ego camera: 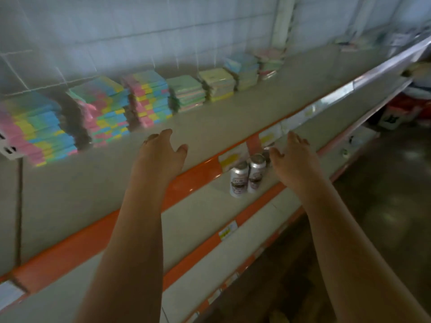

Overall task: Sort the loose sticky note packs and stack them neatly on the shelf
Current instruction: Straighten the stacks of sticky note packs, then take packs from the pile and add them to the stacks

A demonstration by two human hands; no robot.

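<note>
Sticky note stacks: I counted seven stacks of sticky note packs [149, 99] in a row along the back of the shelf [70, 183], against the white wire grid wall [140, 31]; blur kept me from counting the packs in each.
Striped stacks: the three on the left were tall, banded in pink, yellow, green and blue.
Plain stacks: the next four were lower and pastel, one green-topped stack [186, 93], one pale yellow, one light blue, one pinkish at the far end.
Further packs: a few more pastel bundles [356, 44] lay farther right on the same shelf, too blurred for me to count.
My left hand: my left hand [161, 152] hung over the bare front part of the shelf, fingers loose and spread, gripping nothing, near the striped stacks but not touching them.
My right hand: my right hand [293, 155] reached out beside it above the shelf's front edge, fingers straight and spread, also holding nothing.
Cans: I saw two silver cans [248, 174] standing upright and touching on the shelf below, with what looked like a third behind them.
Shelf edge: the orange price rail [196, 173] carried several yellow-and-white labels.
Floor bins: red and white containers [405, 108] sat at the far right, contents unclear.
</note>
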